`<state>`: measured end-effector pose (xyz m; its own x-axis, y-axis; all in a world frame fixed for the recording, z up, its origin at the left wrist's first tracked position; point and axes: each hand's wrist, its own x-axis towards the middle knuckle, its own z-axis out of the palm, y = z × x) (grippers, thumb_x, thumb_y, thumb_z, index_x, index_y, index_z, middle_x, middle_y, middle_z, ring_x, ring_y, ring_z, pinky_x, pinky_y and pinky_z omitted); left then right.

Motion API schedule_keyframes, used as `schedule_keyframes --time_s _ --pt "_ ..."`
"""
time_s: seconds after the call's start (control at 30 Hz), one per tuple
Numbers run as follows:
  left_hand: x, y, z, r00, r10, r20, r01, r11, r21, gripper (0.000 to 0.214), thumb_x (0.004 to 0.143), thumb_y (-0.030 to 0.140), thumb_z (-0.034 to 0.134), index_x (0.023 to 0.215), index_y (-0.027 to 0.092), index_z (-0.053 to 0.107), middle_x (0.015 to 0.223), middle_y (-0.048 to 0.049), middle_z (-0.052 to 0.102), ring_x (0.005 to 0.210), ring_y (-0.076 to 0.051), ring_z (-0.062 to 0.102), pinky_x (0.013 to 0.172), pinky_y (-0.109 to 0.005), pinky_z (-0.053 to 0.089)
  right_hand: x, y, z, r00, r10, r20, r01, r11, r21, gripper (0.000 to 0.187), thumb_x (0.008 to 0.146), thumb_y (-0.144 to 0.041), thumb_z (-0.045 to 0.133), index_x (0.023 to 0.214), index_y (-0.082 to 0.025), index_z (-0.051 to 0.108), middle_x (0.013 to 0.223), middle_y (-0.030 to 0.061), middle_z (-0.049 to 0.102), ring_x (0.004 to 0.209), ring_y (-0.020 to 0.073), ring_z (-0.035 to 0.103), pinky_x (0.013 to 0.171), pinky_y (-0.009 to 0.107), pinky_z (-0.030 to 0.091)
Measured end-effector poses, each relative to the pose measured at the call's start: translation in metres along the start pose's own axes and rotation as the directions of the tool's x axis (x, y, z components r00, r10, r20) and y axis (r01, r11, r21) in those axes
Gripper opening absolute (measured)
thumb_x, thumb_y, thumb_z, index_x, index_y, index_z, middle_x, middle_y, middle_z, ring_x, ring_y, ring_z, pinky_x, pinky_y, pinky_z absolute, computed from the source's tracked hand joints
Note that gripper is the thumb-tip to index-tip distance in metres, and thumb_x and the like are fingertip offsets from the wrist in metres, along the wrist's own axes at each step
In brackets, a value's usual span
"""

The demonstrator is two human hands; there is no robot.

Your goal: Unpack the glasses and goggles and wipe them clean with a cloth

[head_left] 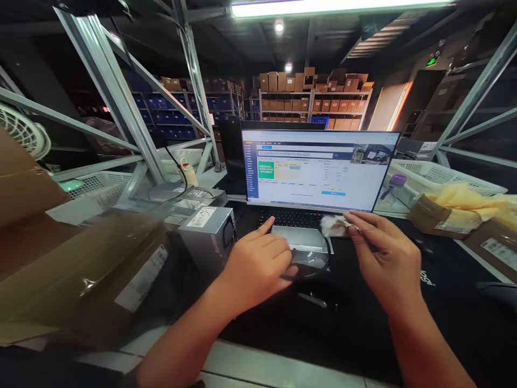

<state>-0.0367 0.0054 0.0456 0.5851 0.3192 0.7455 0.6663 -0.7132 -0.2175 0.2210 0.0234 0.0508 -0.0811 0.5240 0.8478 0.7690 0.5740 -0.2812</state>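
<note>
My left hand (258,264) is over the front of the black keyboard (301,219), its index finger stretched toward the keys. Its other fingers are curled, and a thin black looped cable (329,258) runs in under its thumb. Clear plastic wrapping (309,257) lies within the loop, partly hidden by that hand. To the right, my right hand (382,250) pinches a small crumpled whitish piece (334,225) between thumb and fingers; its exact kind is unclear. Behind both hands stands a lit monitor (315,172) showing a software page.
A grey printed box (208,237) stands left of my left hand. Large brown cartons (81,275) crowd the left side. At right are an open carton (440,215) with yellow packing, a white basket (444,178) and a purple-capped bottle (393,188). A dark mat (274,323) covers the desk.
</note>
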Motion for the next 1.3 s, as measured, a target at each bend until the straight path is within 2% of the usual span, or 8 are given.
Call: schedule_keyframes --time_s 0.17,0.4,0.63,0.73,0.83,0.93,1.17,1.3 --pt "0.0 0.002 -0.001 1.0 0.021 0.02 -0.021 0.999 -0.04 0.011 0.086 0.018 0.064 0.075 0.018 0.061 0.08 -0.0012 0.072 0.083 -0.017 0.073 0.117 -0.045 0.044 0.007 0.017 -0.008 0.978 0.163 0.131 -0.145 0.98 -0.14 0.032 0.099 -0.039 0.052 0.1 -0.022 0.078 0.097 0.0072 0.077 0.093 0.0258 0.071 0.078 0.034 0.054" --pt "0.0 -0.001 0.001 0.999 0.024 0.027 -0.023 0.999 -0.027 0.012 0.087 0.019 0.062 0.075 0.019 0.061 0.081 -0.0007 0.073 0.082 -0.017 0.072 0.114 -0.048 0.047 0.021 0.052 -0.032 0.804 0.54 0.249 -0.297 0.728 -0.618 0.041 0.095 -0.049 0.045 0.091 -0.021 0.074 0.078 0.0149 0.072 0.069 0.0302 0.064 0.058 0.036 0.039" --pt "0.0 0.0 0.005 0.998 0.031 0.052 -0.029 0.999 -0.034 0.015 0.088 0.021 0.063 0.074 0.018 0.06 0.079 -0.0008 0.072 0.083 -0.017 0.072 0.116 -0.048 0.045 0.004 0.014 -0.01 0.913 0.402 -0.065 -0.402 0.867 -0.296 0.032 0.101 -0.047 0.038 0.09 -0.023 0.055 0.076 0.0098 0.066 0.064 0.024 0.059 0.057 0.033 0.035" --pt "0.001 0.001 0.006 0.997 0.019 0.08 -0.016 0.999 -0.039 0.015 0.089 0.02 0.062 0.074 0.019 0.06 0.081 -0.0011 0.072 0.084 -0.017 0.072 0.117 -0.048 0.044 -0.012 -0.021 -0.004 0.955 0.257 0.151 -0.263 0.964 0.024 0.026 0.104 -0.044 0.04 0.095 -0.024 0.054 0.073 0.0039 0.064 0.058 0.0186 0.058 0.054 0.028 0.039" --pt "0.002 0.001 0.006 0.991 0.045 0.127 -0.042 0.999 -0.026 0.016 0.09 0.023 0.063 0.075 0.018 0.061 0.082 -0.0028 0.072 0.086 -0.019 0.072 0.117 -0.05 0.044 -0.016 -0.039 -0.011 0.845 -0.031 0.534 -0.182 0.922 0.341 0.023 0.105 -0.039 0.044 0.093 -0.023 0.057 0.09 0.0044 0.069 0.087 0.0199 0.067 0.076 0.028 0.051" --pt "0.003 0.001 0.008 0.989 0.09 0.121 -0.091 0.996 0.004 0.016 0.091 0.022 0.061 0.075 0.018 0.062 0.08 -0.0031 0.071 0.088 -0.02 0.071 0.116 -0.05 0.045 -0.008 -0.035 -0.019 0.712 -0.237 0.661 -0.164 0.859 0.485 0.032 0.105 -0.038 0.042 0.087 -0.022 0.063 0.114 0.0078 0.067 0.124 0.0244 0.056 0.099 0.035 0.048" --pt "0.004 0.015 0.018 0.976 0.207 0.073 -0.209 0.978 0.023 0.026 0.094 0.008 0.051 0.073 0.017 0.062 0.08 -0.0025 0.071 0.087 -0.016 0.07 0.118 -0.045 0.045 -0.009 -0.029 0.001 0.624 -0.169 0.763 -0.235 0.89 0.39 0.014 0.091 -0.02 0.065 0.079 -0.02 0.058 0.071 -0.004 0.061 0.063 0.0104 0.051 0.062 0.021 0.038" --pt "0.003 0.018 0.02 0.976 0.219 0.017 -0.219 0.975 0.02 0.026 0.093 0.006 0.053 0.071 0.016 0.062 0.077 -0.0036 0.07 0.09 -0.016 0.071 0.119 -0.043 0.043 -0.016 -0.033 0.012 0.7 -0.14 0.701 -0.242 0.877 0.416 0.023 0.079 -0.004 0.061 0.073 -0.02 0.046 0.064 -0.0081 0.051 0.057 0.0076 0.038 0.056 0.02 0.028"
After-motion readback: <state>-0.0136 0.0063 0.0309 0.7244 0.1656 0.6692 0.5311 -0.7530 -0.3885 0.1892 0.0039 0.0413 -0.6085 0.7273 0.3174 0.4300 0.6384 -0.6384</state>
